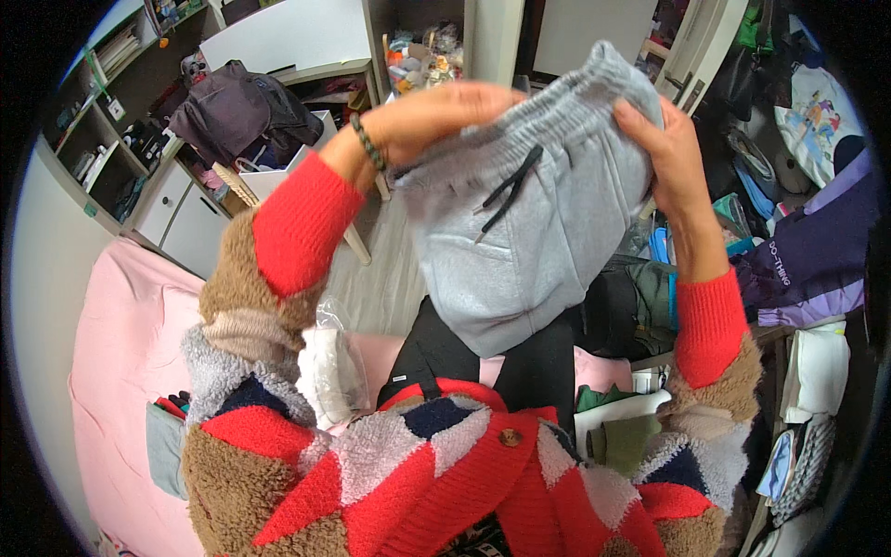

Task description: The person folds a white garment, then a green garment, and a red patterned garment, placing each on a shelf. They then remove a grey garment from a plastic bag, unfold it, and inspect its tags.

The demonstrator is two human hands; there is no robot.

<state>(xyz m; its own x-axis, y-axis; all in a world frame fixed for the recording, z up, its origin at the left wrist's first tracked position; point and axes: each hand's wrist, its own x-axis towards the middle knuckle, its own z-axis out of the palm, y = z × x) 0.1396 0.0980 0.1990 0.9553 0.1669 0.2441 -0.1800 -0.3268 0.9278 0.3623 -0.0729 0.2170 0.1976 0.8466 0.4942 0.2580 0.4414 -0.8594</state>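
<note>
Grey sweat shorts [529, 230] with an elastic waistband and a black drawstring are held up in front of me, above my black-trousered legs. My right hand [668, 153] grips the waistband at its right end, thumb on the near side and fingers behind the cloth. At the waistband's left part is my left hand [452, 115], blurred, with a beaded bracelet on the wrist; its fingertips are hidden behind the fabric, so its hold cannot be made out.
A pink-covered bed [125, 348] carries a folded grey garment [166, 445] on the left. Beside me lies a white bundle in clear plastic [330, 376]. Folded clothes [626, 435] are at the right. A chair with a dark bag [230, 115] stands ahead, near shelves.
</note>
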